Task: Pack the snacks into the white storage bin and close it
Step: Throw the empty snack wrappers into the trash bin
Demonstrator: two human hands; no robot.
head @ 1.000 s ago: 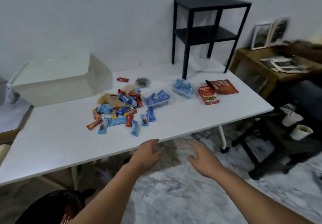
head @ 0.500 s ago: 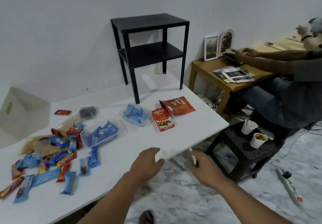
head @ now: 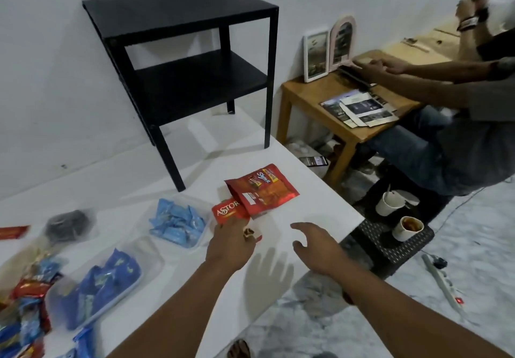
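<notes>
My left hand lies over the near end of the red Astor box, fingers curled around it. A red snack pouch rests partly on that box. My right hand hovers open over the white table, just right of the box. Light-blue packets sit in a clear tray. Darker blue packets fill another clear tray. A pile of mixed wrapped snacks lies at the far left. The white storage bin is out of view.
A black side table stands on the white table at the back. Right of the table's edge, another person sits at a wooden table with papers and frames. Two cups stand on a low black stool.
The view has swung right, so the bin has left the frame. Both hands have moved forward from the table's edge; my left hand has come down onto the Astor box.
</notes>
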